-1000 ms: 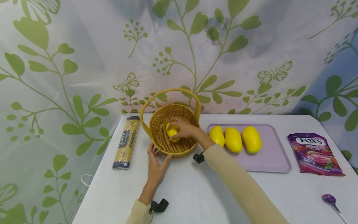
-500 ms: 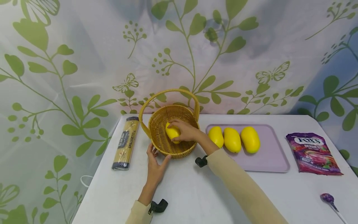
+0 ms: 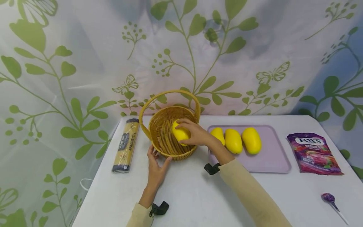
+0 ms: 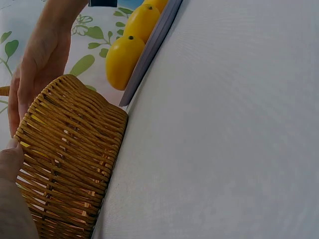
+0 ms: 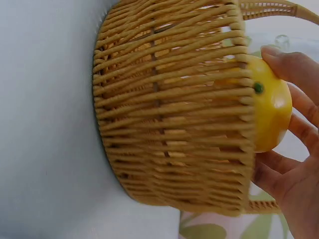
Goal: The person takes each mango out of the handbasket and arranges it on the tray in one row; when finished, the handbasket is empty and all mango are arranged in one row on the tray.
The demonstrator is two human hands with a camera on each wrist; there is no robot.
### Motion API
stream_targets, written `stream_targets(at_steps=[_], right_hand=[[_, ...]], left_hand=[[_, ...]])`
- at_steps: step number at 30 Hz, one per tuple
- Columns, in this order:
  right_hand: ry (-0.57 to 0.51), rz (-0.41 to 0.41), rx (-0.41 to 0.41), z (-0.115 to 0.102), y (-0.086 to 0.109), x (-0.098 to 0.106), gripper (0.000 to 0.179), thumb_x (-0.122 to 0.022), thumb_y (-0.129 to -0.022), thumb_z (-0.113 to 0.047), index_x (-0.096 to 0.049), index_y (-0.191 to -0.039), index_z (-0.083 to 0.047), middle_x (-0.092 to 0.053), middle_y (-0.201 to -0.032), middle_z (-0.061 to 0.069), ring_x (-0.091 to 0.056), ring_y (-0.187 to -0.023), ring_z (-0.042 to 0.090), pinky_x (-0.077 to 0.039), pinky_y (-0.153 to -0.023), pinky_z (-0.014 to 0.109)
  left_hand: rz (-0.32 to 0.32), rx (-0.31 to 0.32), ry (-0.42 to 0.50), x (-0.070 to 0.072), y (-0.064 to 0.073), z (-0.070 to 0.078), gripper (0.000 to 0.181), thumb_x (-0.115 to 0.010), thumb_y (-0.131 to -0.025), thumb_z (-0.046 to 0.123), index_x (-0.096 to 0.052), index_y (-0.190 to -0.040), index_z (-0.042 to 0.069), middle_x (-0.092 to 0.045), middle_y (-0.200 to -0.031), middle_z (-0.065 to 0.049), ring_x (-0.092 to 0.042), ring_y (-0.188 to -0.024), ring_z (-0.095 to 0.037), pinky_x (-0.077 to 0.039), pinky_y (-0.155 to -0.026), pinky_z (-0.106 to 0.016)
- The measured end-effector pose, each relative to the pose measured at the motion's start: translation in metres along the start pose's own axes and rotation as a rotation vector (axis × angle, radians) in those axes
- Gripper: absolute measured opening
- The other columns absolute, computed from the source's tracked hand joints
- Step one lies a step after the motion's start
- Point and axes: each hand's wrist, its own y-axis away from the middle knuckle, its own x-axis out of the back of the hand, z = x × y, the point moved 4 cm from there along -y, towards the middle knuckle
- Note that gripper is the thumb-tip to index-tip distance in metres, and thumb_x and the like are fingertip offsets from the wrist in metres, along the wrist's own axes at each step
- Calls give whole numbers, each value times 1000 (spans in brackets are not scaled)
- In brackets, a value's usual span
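Observation:
A yellow mango [image 3: 180, 133] is raised against the right inner side of the wicker basket [image 3: 162, 134], gripped by my right hand [image 3: 197, 135]. In the right wrist view the mango [image 5: 273, 112] shows over the basket's rim, stem end toward the camera, with thumb and fingers around it. My left hand [image 3: 156, 170] holds the basket at its front left, the thumb at the rim and the fingers along the side. The left wrist view has that thumb [image 4: 11, 158] right at the woven rim.
A lilac tray [image 3: 276, 154] with three more mangoes [image 3: 233, 141] stands right of the basket. A spaghetti pack [image 3: 126, 145] lies to its left. Far right are a purple Fox's candy bag [image 3: 314, 154] and a lollipop [image 3: 329, 198]. A patterned curtain [image 3: 181, 47] hangs behind the table.
My right hand has shifted right and up with the mango, from the middle of the basket floor toward its right side. The left hand keeps its place at the basket.

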Motion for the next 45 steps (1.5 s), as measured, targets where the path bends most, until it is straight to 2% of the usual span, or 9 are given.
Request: stream_targets(at_steps=[3,12,23,26,31,33,35,40,45], right_hand=[[-1,26,15,-7,11,7,56,-79,-83,-28,-58,-133,-15,-39,-153,3,-41,-139,27,-40,-109,51],[-15,97,20,-18,51,26,55,-79,-83,-27,-58,-133,-16,-38,-153,3,-39,-140,29,-43,-108,50],[-1,169,1,-11,98,47,58,-81,-81,-22,-57,-134,-20,-38,-154,1,-42,-138,30,-45,-104,51],[29,198,-19,-5,112,60,59,-81,-80,-19,-57,-134,-20,-38,-154,1,-42,-138,29,-46,-104,50],[86,281,-46,13,143,86,58,-83,-78,-15,-59,-131,-16,-42,-151,4,-45,-135,31,-40,-107,21],[109,317,-62,23,157,96,57,-84,-77,-13,-60,-129,-14,-43,-150,7,-47,-132,34,-35,-101,9],[141,349,-83,34,170,105,56,-84,-76,-11,-61,-128,-12,-44,-149,9,-47,-130,37,-31,-99,6],[184,410,-174,58,200,122,57,-83,-75,-5,-61,-127,-8,-44,-148,12,-49,-125,38,-36,-88,4],[161,431,-292,77,225,131,57,-81,-78,-5,-59,-130,-7,-40,-150,13,-47,-125,41,-30,-83,-3]], left_hand=[[2,-1,-3,1,1,6,87,-72,-88,11,-13,-151,-4,-25,-153,-28,-38,-135,-45,-36,-104,-59],[-5,-27,5,1,2,6,89,-72,-89,12,-11,-152,-4,-23,-154,-29,-37,-134,-49,-36,-103,-60],[-11,-27,19,2,1,5,88,-71,-90,15,-12,-152,-3,-24,-154,-29,-38,-135,-48,-36,-103,-60],[-9,-21,16,0,1,-8,89,-71,-90,17,-11,-154,1,-23,-156,-25,-37,-136,-46,-35,-104,-58],[3,-30,-14,-5,-1,-37,92,-72,-90,23,-9,-156,15,-23,-158,-14,-38,-138,-36,-37,-105,-51],[4,-30,-18,-5,-1,-38,92,-72,-90,25,-9,-156,17,-23,-159,-12,-39,-138,-33,-38,-105,-49],[6,-27,-16,-5,-1,-38,92,-72,-90,24,-10,-156,17,-23,-159,-11,-39,-138,-33,-38,-105,-49],[7,-16,-4,-5,-1,-31,92,-73,-89,18,-10,-156,11,-23,-158,-16,-38,-138,-39,-36,-106,-54],[-9,-29,13,0,0,-3,88,-71,-89,12,-10,-153,-2,-22,-155,-28,-37,-136,-47,-35,-104,-61]])
